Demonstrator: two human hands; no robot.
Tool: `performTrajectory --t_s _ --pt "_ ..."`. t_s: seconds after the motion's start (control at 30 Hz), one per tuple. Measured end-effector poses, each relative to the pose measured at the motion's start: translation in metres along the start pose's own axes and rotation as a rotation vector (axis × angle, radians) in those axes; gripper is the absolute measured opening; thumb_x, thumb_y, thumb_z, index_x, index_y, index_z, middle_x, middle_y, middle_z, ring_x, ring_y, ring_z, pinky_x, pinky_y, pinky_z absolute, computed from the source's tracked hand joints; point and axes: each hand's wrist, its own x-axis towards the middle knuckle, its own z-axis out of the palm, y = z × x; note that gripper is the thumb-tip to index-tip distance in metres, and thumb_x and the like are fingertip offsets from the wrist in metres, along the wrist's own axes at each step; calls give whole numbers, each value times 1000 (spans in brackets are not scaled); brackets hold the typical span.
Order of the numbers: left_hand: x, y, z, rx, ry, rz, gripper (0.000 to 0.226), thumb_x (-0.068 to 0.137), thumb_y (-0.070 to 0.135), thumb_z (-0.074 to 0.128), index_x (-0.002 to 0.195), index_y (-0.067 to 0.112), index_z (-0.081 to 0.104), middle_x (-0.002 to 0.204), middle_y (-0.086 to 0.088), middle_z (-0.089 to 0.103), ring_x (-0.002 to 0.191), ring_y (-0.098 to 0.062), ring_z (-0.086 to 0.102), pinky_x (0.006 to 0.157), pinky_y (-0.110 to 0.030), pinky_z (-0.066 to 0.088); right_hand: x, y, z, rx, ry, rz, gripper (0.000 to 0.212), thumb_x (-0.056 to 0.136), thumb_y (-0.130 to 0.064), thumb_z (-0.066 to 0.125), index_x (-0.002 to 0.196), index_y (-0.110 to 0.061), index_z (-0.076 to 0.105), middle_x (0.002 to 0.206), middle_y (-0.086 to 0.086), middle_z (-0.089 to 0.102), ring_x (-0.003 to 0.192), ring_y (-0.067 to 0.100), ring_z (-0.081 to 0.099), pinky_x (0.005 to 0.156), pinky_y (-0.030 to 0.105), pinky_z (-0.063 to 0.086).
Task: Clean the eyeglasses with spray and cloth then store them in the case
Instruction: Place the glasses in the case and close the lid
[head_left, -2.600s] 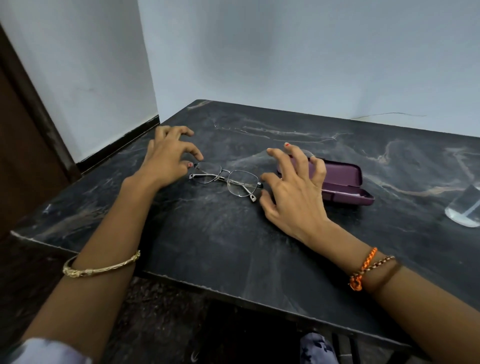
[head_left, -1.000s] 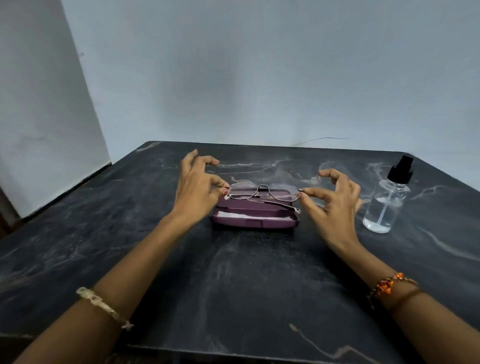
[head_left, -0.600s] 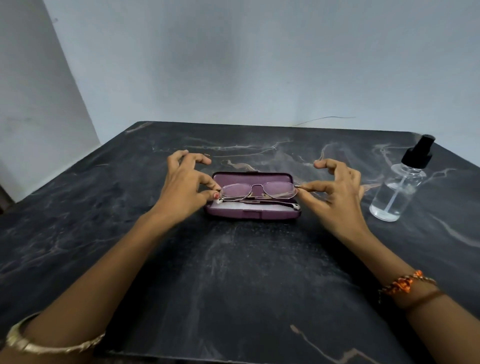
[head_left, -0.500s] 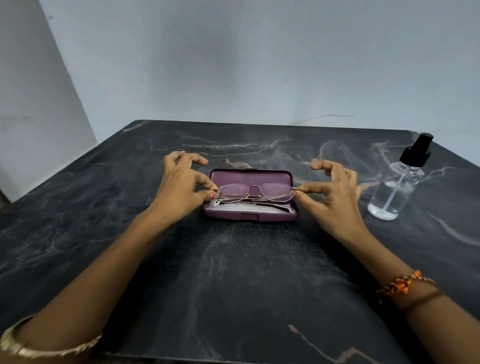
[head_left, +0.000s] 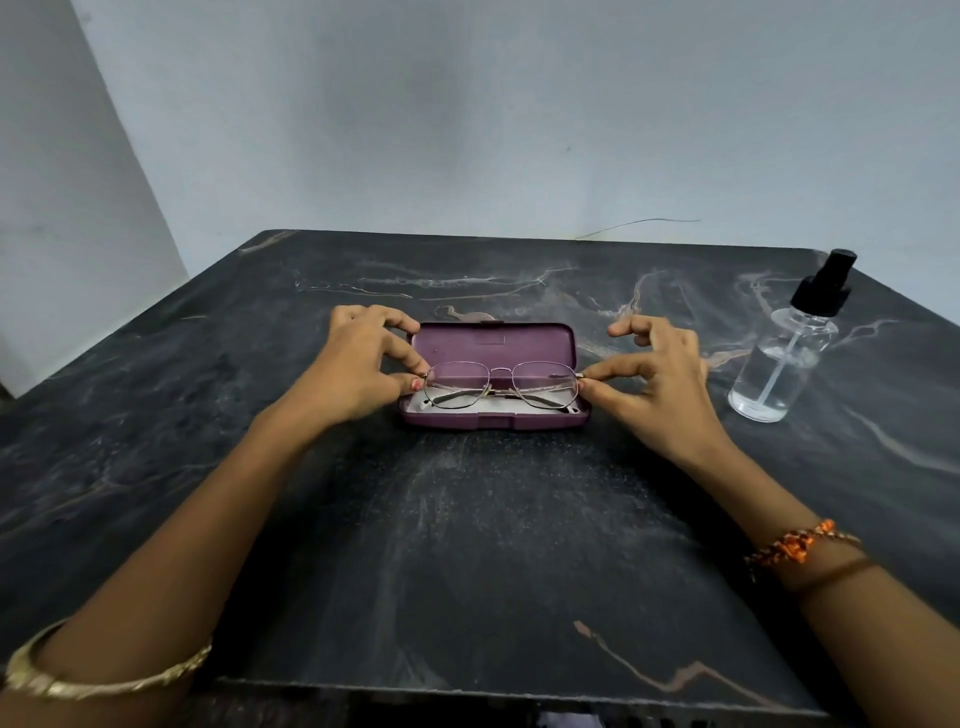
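With each hand's grip pinching an end of the folded eyeglasses (head_left: 501, 384), left hand (head_left: 358, 371) and right hand (head_left: 652, 384), we should lower them level into the open case (head_left: 493, 421) near the desk's (head_left: 467, 545) middle, temples tucked inside.

Both our arms reach forward, bare from wrist to elbow, and converge toward the middle. Our left hand (head_left: 358, 369) pinches with thumb and forefinger tips pressed together on the left end of the glasses (head_left: 501, 384), the other fingers curled and raised. Our right hand (head_left: 654, 384) mirrors it, thumb and forefinger closed on the right end, remaining fingers arched upward. A gold bangle (head_left: 98, 675) circles our left wrist, an orange thread band (head_left: 795, 545) our right
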Motion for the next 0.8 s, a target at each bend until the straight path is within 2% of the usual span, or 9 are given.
performTrajectory --t_s 0.07,0.13,0.2,0.3,0.43,0.53,0.67,0.73,0.8 --pt "0 -3 -1 -18 -55 11 21 79 12 63 100 9 67 121 4 56 122 -16 23 85 -10 12 0 0 0 -3 -18 -16 9 71 -30 72 80 -29 73 113 -8 45 108 13 30 65 20 10" --pt "0 -5 -2 -40 -105 21 26 81 12 61 106 6 62 116 -1 61 114 -9 25 77 -9 16 1 1 0 6 -30 -23 10 72 -29 72 81 -29 73 110 -11 43 105 9 27 66 21 11" --pt "0 -6 -4 -44 -117 19 28 80 13 62 107 5 59 112 -2 64 109 -6 29 75 -12 20 1 2 0 18 -45 -28 11 72 -29 72 83 -27 74 108 -11 43 104 9 28 77 24 15" --pt "0 -5 -7 -69 -65 10 25 75 13 69 99 14 65 112 3 57 105 -7 43 83 -17 27 1 2 -2 29 -75 -38 11 73 -28 71 84 -26 74 108 -11 43 108 15 32 91 35 26" --pt "0 -7 -10 -76 4 18 24 68 23 75 89 24 63 109 3 50 97 -13 49 79 -23 35 2 3 -2 5 -97 -43 14 75 -29 69 88 -25 73 107 -12 43 110 16 33 89 31 22" --pt "0 -11 -10 -144 -99 -55 41 63 36 75 98 30 57 109 6 54 85 -10 54 69 -22 41 4 4 -1 -15 -127 -46 16 77 -29 67 91 -24 73 107 -12 43 110 17 33 87 29 21" --pt "-1 -8 -8 -303 -200 -147 84 37 45 77 114 23 50 105 0 58 79 -16 64 79 -32 52 4 4 0 -23 -159 -52 17 80 -28 64 95 -23 71 111 -8 47 112 19 32 86 29 21" --pt "-2 -9 -8 -351 -212 -145 95 29 44 76 117 21 49 95 3 57 71 -13 64 73 -28 52 3 3 -1 1 -158 -47 16 80 -27 64 95 -24 71 109 -8 47 110 16 32 89 32 23" --pt "-1 -10 -8 -396 -227 -132 98 27 44 77 117 22 48 96 4 58 66 -8 63 70 -25 51 3 2 -2 31 -166 -42 15 80 -25 65 94 -23 71 108 -6 48 112 18 34 94 37 26"
